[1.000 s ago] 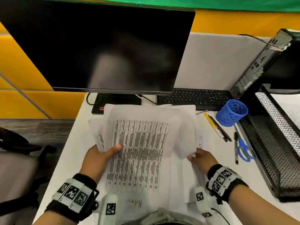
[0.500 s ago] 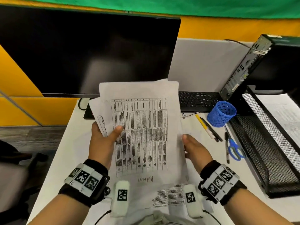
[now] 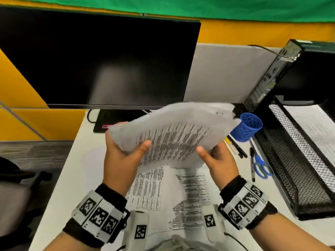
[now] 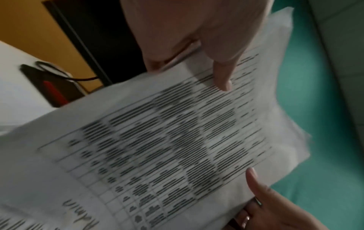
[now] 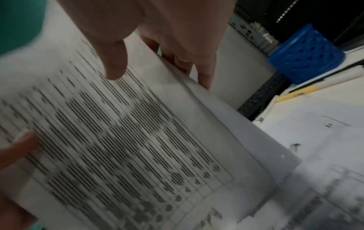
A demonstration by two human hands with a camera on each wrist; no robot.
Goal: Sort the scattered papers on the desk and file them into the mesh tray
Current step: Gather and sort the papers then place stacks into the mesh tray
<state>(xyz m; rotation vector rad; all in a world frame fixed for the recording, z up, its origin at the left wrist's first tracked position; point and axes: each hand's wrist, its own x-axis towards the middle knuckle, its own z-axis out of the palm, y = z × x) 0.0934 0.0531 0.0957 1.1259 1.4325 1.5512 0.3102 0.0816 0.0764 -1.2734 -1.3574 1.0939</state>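
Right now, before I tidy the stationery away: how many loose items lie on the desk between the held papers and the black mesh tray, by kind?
Blue perforated plastic pen cup: 1
Blue-handled scissors: 1
Yellow pen: 1
Black pens: at least 2, one beside the yellow pen, one beside the scissors
Total: at least 5

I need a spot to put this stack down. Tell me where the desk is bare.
Bare desk lies left of the left hand, between the monitor base and the near edge. The middle holds loose sheets under the held stack. Right is crowded: blue cup, pens, scissors, mesh tray.
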